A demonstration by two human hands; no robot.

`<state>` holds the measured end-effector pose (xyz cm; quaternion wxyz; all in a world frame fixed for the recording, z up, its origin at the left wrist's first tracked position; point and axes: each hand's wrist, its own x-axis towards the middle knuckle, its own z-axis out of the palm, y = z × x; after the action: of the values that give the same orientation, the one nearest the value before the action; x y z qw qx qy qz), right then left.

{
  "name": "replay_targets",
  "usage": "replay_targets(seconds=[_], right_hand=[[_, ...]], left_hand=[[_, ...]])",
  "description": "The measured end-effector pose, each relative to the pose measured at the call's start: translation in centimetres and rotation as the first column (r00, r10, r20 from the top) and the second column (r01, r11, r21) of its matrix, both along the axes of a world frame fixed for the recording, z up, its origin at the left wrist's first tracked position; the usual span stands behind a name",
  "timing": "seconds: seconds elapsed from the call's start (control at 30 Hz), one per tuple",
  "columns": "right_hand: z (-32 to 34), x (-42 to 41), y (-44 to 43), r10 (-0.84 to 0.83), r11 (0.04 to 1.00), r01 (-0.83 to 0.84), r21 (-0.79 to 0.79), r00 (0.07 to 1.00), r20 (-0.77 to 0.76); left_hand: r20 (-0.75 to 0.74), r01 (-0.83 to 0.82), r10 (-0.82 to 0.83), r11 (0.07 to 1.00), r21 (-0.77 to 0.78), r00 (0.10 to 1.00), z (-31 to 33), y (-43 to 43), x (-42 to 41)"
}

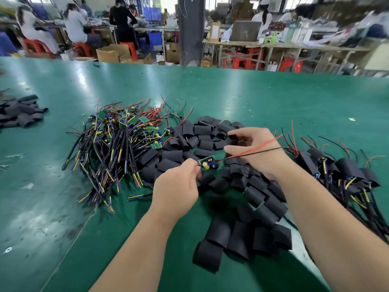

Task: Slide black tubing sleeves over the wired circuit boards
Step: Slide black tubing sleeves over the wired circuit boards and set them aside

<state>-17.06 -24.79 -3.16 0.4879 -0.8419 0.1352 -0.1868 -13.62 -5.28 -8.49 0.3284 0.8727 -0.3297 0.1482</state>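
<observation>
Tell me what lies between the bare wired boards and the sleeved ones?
Loose black sleeves, with the left hand and right hand above them; head view.

Bare left forearm [136,249] enters from 6 o'clock, bare right forearm [326,218] from 4 o'clock, ending in bare left hand [176,186] and right hand [254,152].

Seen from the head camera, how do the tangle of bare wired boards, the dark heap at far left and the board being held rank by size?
1. tangle of wired boards: largest.
2. dark heap: smaller, but farther away and cut off by the edge, so unsure.
3. board in the left hand: smallest, though nearest.
</observation>
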Motion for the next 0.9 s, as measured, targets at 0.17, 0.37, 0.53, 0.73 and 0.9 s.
replay_targets(seconds=[0.17,0.37,0.53,0.73,0.9], right_hand=[[-1.1,-6.3,-1.3,-0.057,0.709,-0.127,0.693,0.97,0.236],[-2.2,-7.6,-1.3,-0.297,0.41,-0.259,0.875,0.869,0.396],[-1.9,-7.5,-2.2,-0.342,0.416,-0.268,0.869,0.839,0.422],[-1.2,-8.5,-2.9,-0.262,0.547,-0.298,0.782,0.826,0.498],[-1.2,-8.9,-3.2,-0.103,0.709,-0.265,0.653,0.878,0.468]], left_hand=[[0.007,0.052,-0.052,0.998,-0.019,0.999,-0.1,0.0,-0.1],[-0.018,0.086,-0.087,0.995,-0.052,0.996,-0.3,0.2,-0.2],[-0.035,0.119,-0.121,0.991,-0.055,0.992,-0.2,0.4,-0.4],[-0.042,0.145,-0.147,0.989,-0.039,0.988,-0.2,0.5,-0.5],[-0.048,0.164,-0.167,0.984,-0.071,0.985,-0.3,0.5,-0.4]])
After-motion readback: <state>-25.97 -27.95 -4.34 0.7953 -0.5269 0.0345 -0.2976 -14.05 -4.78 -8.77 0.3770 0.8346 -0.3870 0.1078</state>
